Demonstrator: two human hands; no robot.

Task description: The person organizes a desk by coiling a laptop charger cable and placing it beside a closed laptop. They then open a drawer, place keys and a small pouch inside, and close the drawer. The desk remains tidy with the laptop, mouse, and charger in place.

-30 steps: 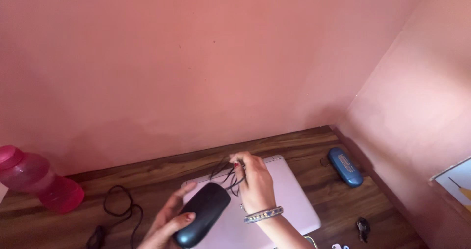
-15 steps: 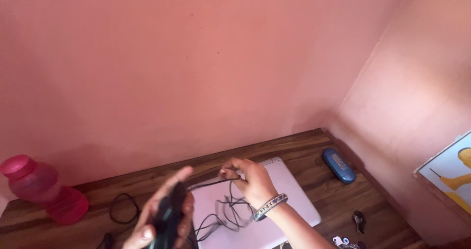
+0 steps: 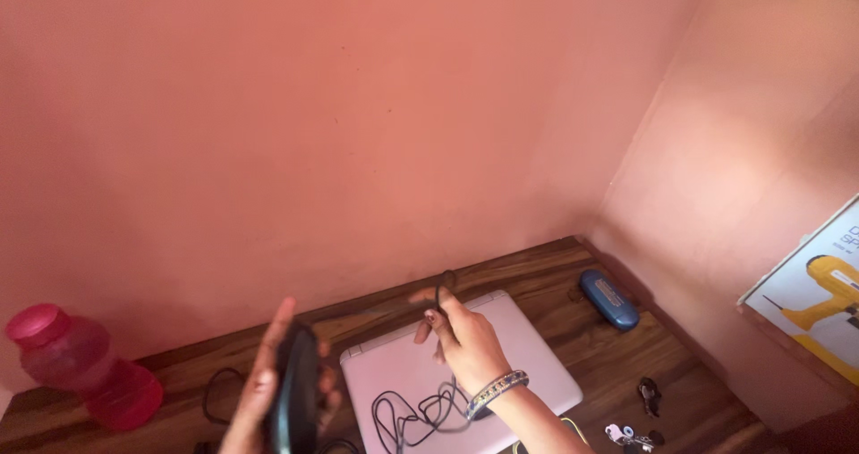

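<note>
Pink walls meet in a corner at the far right, and a dark wooden desk (image 3: 546, 271) runs along their base, filling the lower part of the view.

Near the middle, the right hand (image 3: 465, 338) has its fingertips pinched together on a thin black cable (image 3: 420, 414), lifting one end above the desk. From the pinch the cable drops and lies in loose loops on the lid of a closed pale pink laptop (image 3: 528, 364), close to the laptop's near edge. A beaded bangle sits on that wrist.

Left of it, the left hand (image 3: 268, 391) is wrapped around a black computer mouse (image 3: 293, 400), held on edge and raised off the desk, fingers curled on its sides and one finger pointing up. The mouse hangs just left of the laptop's left edge.

Another black cord (image 3: 215, 391) lies coiled on the desk behind the left hand. A pink plastic bottle (image 3: 85, 369) lies on its side at the far left. Bare wood shows between the bottle and the cord. At the far right, a blue oblong case (image 3: 608, 299) rests near the wall corner, well apart from the laptop. Small dark and white items (image 3: 640, 418) lie at the near right edge. A picture with a yellow drill (image 3: 819, 306) leans at the right wall.
</note>
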